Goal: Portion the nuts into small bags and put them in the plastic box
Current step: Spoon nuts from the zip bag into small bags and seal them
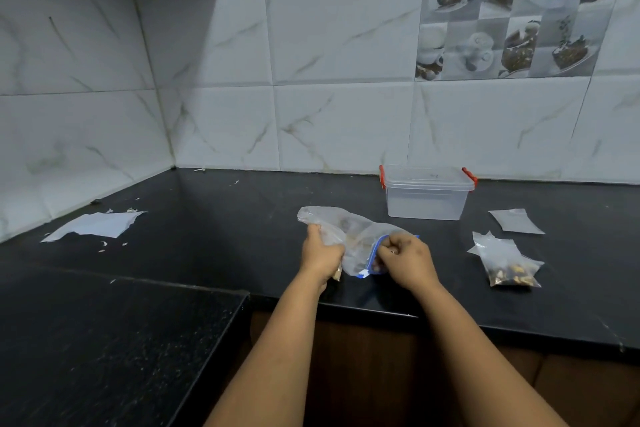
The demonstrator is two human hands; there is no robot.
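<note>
Both hands are holding the large zip bag (356,239) above the tabletop (214,218), long axis running left-far to right-near: left hand (320,253) gripping the bunched end, right hand (403,255) pinching the blue zip mouth. Plastic box (427,194) is sitting lidded just behind; a filled small bag (505,262) and an empty small bag (516,221) are lying to the right, torn paper (95,225) far left.

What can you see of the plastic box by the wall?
The plastic box is clear and rectangular, with a clear lid on top and a red latch at each end. It looks empty. It stands upright on the black counter near the tiled wall, beyond the hands, which do not touch it.
</note>
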